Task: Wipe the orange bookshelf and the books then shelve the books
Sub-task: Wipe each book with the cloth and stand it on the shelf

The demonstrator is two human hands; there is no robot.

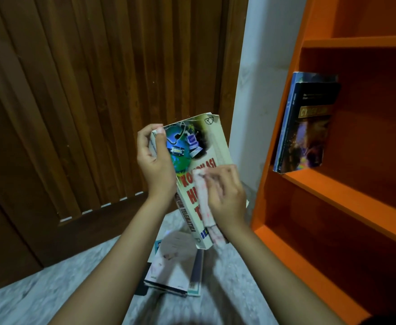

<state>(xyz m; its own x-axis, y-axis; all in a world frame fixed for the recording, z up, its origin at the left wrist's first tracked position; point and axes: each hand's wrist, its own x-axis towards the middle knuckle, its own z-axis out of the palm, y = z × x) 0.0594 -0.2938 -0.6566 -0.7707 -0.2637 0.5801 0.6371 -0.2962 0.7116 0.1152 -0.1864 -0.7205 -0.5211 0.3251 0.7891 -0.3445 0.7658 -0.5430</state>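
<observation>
Pinkish cloth (pixel 206 207) sits bunched under the right hand (pixel 227 198), whose fingers (pixel 218 174) curl over it and press it onto the book (pixel 192 146). The left hand (pixel 154 158) clamps the book's upper corner, long axis running up and away from the wrists. Just right of the right hand, the nearer one, stands the orange bookshelf (pixel 333 191). A stack of books (pixel 176 266) lies below.
</observation>
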